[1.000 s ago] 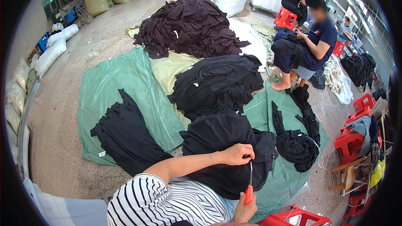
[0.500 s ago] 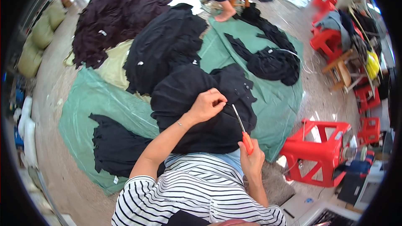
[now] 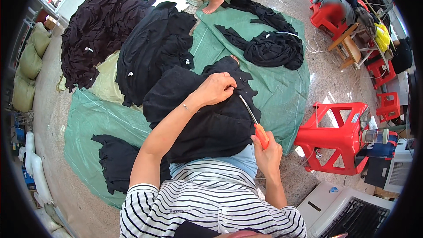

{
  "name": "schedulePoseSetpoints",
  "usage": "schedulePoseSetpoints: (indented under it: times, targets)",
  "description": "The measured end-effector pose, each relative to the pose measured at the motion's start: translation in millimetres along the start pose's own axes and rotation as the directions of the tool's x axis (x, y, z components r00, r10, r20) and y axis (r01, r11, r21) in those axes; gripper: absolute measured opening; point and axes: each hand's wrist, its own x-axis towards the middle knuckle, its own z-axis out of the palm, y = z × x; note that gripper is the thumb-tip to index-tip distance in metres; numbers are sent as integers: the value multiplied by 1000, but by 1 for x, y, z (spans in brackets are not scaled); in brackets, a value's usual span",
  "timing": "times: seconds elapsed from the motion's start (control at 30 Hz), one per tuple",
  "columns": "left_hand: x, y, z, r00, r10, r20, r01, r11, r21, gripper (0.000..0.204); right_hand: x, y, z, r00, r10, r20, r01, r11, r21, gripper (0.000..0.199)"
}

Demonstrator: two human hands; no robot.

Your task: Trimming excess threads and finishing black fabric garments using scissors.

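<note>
A black garment (image 3: 198, 130) lies spread over my lap, with its far part reaching onto the green sheet. My left hand (image 3: 213, 90) is closed in a pinch on the black cloth near its upper right part; the fingertips cover the exact spot. In my right hand (image 3: 269, 154) are orange-handled scissors (image 3: 261, 135), their slim metal blades together and angled up and left. The tip ends over the cloth, just below my left fingertips. Some toes (image 3: 235, 59) show past the garment's far edge.
Black garments (image 3: 154, 53), a dark purple-brown heap (image 3: 101, 31) and a black bundle (image 3: 273, 53) lie beyond, on or beside the green sheet (image 3: 105, 123). Another black garment (image 3: 119, 163) lies left. A red stool (image 3: 332, 139) stands right. Another person's foot (image 3: 213, 4) rests at the sheet's far edge.
The whole view has shifted, so the surroundings sit further up and left. Toes now show beyond the garment. Both hands keep their grips, with the scissors still close to my left fingers.
</note>
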Motion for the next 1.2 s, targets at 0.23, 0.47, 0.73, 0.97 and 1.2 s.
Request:
schedulePoseSetpoints:
  times: [0.23,0.47,0.73,0.97,1.2]
  targets:
    - [-3,-4,1,999,-5,-37,4,1000,-29,11,7,-5,3,1000,-15,6,15,1000,13,30]
    - [-44,50,-30,977,-84,197,101,992,-80,20,-30,5,-9,994,-106,33,102,991,86,25]
    - [-6,29,-22,664,-342,665,312,935,168,16,-56,-7,-13,980,-105,168,112,993,-34,26]
    - [14,22,-15,468,-364,805,524,848,78,17,-60,1,-10,990,-81,116,91,992,-89,29]
    - [7,24,-18,493,-376,785,596,803,11,18,-63,18,-29,996,21,82,-2,976,-218,30]
